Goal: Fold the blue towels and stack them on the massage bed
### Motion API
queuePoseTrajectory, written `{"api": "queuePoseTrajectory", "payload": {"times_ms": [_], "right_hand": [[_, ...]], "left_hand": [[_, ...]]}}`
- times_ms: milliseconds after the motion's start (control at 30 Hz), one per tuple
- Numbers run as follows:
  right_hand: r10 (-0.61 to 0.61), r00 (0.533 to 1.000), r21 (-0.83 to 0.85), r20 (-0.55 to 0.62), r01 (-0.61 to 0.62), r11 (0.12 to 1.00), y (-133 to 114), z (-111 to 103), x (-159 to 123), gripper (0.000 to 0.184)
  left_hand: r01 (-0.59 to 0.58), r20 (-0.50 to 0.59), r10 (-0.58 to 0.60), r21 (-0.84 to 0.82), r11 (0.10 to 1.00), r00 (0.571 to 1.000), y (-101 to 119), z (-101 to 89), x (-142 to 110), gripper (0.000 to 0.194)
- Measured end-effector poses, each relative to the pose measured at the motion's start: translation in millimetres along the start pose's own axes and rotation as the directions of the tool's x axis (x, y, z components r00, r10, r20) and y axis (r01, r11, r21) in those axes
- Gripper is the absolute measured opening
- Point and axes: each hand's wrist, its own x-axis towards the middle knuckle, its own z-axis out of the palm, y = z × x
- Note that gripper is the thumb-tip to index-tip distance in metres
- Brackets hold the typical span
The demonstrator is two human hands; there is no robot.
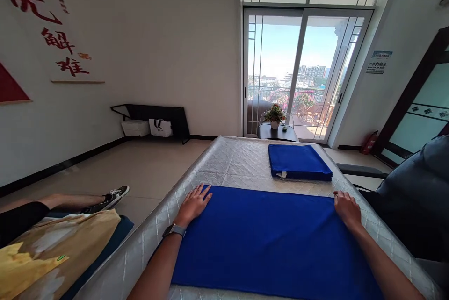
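Observation:
A blue cloth [266, 239] lies spread over a table with a silvery quilted cover [231, 162]. My left hand [194, 204] rests open on the cloth's far left corner, fingers spread, a watch on its wrist. At the far right corner, my right hand [348, 209] touches the cloth with fingers slightly bent and apart; its palm is hidden. Faint creases run across the cloth near the right arm. Beyond it sits a neat stack of folded blue cloths [300, 162] with a white tag [281, 175] at its near edge.
A person's leg [75, 201] stretches out at the left, near a tan and yellow cloth [70, 244]. A dark chair [417, 188] stands close on the right. Past the table's far end are a potted plant [274, 115] and a sliding glass door [305, 75].

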Motion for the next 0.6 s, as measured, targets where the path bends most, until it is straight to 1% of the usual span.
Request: {"api": "queuePoseTrajectory", "payload": {"times_ms": [67,100,167,233,300,400,533,600], "right_hand": [[-0.101,0.995,-0.026,-0.021,0.1,0.995,-23,8,-17,0.052],[-0.167,0.986,-0.039,-0.005,0.167,0.985,-34,13,-26,0.053],[-0.263,0.963,-0.06,0.066,0.267,0.962,-51,23,-41,0.058],[-0.275,0.951,-0.073,0.143,0.287,0.955,-58,33,-51,0.063],[-0.261,0.946,-0.081,0.193,0.28,0.956,-56,38,-53,0.065],[-0.244,0.944,-0.092,0.223,0.269,0.959,-42,40,-47,0.066],[-0.156,0.96,-0.149,0.234,0.194,0.97,-21,28,-38,0.065],[-0.087,0.97,-0.171,0.227,0.128,0.977,-19,17,-37,0.064]], "left_hand": [[0.01,0.018,-0.01,0.005,1.0,1.0,-1,0.3,-1,0.061],[0.018,0.028,-0.019,0.01,1.0,0.999,-2,0.5,-2,0.061],[0.037,0.044,-0.038,0.023,0.999,0.998,-4,1.1,-3,0.061],[0.056,0.053,-0.057,0.028,0.998,0.997,-6,2.7,-5,0.061],[0.064,0.047,-0.065,0.031,0.997,0.997,-8,5.1,-6,0.061],[0.047,0.007,-0.047,0.049,0.998,0.999,-11,7.6,-7,0.06],[0.025,-0.034,-0.023,0.065,0.998,0.999,-9,3.5,-10,0.06],[0.029,-0.052,-0.026,0.063,0.998,0.998,-5,-0.9,-11,0.061]]}}
